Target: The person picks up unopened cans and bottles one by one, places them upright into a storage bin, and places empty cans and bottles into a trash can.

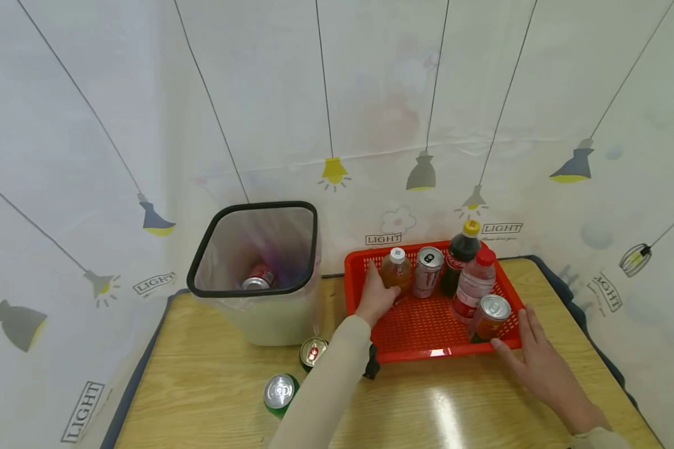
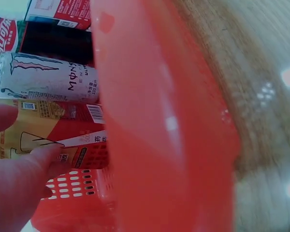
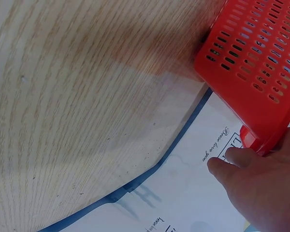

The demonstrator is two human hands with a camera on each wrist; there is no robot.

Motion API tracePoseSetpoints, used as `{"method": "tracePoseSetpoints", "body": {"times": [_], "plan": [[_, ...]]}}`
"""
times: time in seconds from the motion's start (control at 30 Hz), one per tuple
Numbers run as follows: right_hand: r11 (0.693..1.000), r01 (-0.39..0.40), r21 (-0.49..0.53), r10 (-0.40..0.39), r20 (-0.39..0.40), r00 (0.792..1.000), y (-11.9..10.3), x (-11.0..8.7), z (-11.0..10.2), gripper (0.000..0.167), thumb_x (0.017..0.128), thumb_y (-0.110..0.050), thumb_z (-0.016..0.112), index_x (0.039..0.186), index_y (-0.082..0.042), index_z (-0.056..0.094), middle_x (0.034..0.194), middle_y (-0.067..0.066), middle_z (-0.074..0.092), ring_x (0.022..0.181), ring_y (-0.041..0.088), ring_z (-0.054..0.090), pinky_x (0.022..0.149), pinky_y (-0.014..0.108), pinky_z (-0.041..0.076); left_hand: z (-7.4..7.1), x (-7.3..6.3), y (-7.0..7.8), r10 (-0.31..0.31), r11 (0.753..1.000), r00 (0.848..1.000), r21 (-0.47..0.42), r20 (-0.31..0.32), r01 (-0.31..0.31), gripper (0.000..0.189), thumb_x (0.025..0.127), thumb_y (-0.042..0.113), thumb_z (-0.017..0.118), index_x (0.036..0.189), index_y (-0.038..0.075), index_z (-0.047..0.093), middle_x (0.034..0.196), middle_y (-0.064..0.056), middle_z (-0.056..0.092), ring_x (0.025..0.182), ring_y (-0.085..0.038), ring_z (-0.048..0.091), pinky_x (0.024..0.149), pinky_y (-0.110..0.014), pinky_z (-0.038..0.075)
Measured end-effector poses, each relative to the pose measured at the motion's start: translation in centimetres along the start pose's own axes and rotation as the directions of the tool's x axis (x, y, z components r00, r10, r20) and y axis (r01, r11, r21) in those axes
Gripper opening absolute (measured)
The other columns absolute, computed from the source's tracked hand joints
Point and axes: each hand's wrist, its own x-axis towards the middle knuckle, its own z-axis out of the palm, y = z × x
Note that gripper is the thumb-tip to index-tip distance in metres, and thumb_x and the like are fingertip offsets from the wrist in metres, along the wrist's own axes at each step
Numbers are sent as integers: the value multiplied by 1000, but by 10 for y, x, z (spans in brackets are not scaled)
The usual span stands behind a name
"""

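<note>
My left hand (image 1: 377, 297) reaches into the red basket (image 1: 415, 356) and grips a bottle of amber drink (image 1: 396, 274) by its sides, thumb and fingers apart around it. The bottle has a white cap; its red-and-gold label shows in the left wrist view. Beside it stands a Monster can (image 2: 48, 77). Further right are a cola bottle with a yellow cap (image 1: 462, 252), a clear red-capped bottle (image 1: 475, 284) and an orange can (image 1: 490, 318). At the basket's front right corner, my right hand (image 1: 547, 368) rests with fairly straight fingers touching the rim.
Left of the basket stands a lined bin with a black rim (image 1: 309, 274), a red can (image 1: 260, 276) inside. Two cans stand on the table before it: a green one (image 1: 279, 393) and a dark one (image 1: 313, 352), partly behind my left sleeve. A printed cloth (image 1: 382, 187) backs the table.
</note>
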Motion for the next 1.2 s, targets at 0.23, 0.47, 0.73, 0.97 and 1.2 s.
{"method": "tracePoseSetpoints", "body": {"times": [0.23,0.47,0.73,0.97,1.2], "plan": [[1000,-2,-1,2,7,1000,0,0,0,100,106,-58,45,159,11,-6,165,37,-10,136,69,26,101,78,35,-12,-12,2,16,998,1000,65,-21,-14,87,98,10,64,166,3,10,170,-16,20,154,-30,28,122,-47,29],[1000,-3,6,3,28,1000,2,-1,-1,102,106,-59,44,158,12,-7,164,37,-12,137,69,25,99,79,35,-23,-33,5,78,981,997,178,4,-77,78,100,11,63,164,4,19,168,-14,28,152,-28,32,122,-47,30],[1000,-14,-10,14,44,999,0,1,-2,103,106,-62,42,157,13,-7,163,39,-10,131,71,31,94,78,40,-36,-56,6,133,945,991,299,27,-135,80,101,21,65,166,12,19,171,-7,24,154,-24,29,122,-45,29],[1000,-28,-12,29,58,998,0,2,-3,105,105,-63,42,157,12,-9,162,39,-12,131,72,30,96,79,38,-51,-79,17,199,924,977,319,76,-213,81,100,29,65,166,13,19,170,-6,26,153,-24,31,121,-46,31],[1000,-5,-9,5,42,999,-1,2,-4,102,106,-60,42,157,14,-7,162,40,-10,131,72,30,94,79,39,-76,-103,23,207,902,970,359,123,-238,83,100,36,63,167,17,19,170,-5,26,153,-27,31,120,-52,31]]}}
